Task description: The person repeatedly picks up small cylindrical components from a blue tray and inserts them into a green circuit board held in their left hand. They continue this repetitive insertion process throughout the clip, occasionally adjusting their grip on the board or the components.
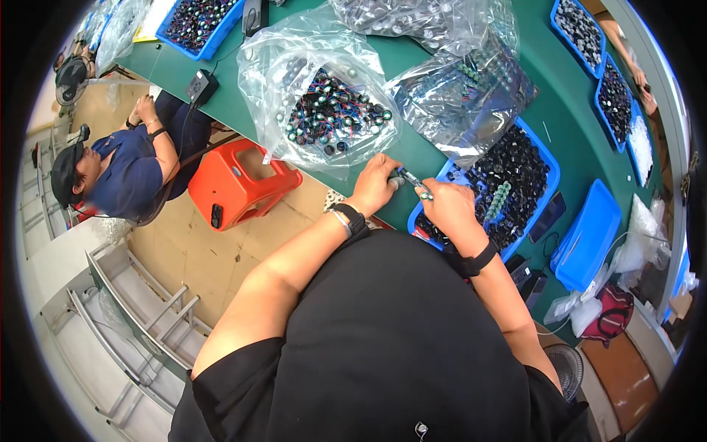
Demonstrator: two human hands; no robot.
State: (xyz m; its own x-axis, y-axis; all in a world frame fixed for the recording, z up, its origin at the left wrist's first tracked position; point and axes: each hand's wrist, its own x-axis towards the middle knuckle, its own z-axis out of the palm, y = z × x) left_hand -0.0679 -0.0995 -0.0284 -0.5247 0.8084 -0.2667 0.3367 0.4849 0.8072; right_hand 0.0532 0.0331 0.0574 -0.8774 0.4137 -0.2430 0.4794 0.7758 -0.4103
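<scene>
My left hand (375, 184) is closed in a pinch at the table's front edge, beside a clear plastic bag. A slim dark piece (408, 175) bridges the gap from its fingertips to my right hand (451, 208); its kind is too small to tell. My right hand is closed round the other end, above the near left corner of a blue tray (554, 171). Many small black parts (519, 166) fill that tray, with a green strip of joined pieces (498, 200) lying on them. Inside the clear bag (265, 81) are small round black-and-silver components with coloured wires (331, 110).
More plastic bags (464, 103) lie behind the tray. An empty-looking blue tray (588, 236) leans at the right, near several filled blue trays (578, 33). A red stool (228, 184) and a seated person (132, 169) are on the left. Another person's hand (641, 79) shows far right.
</scene>
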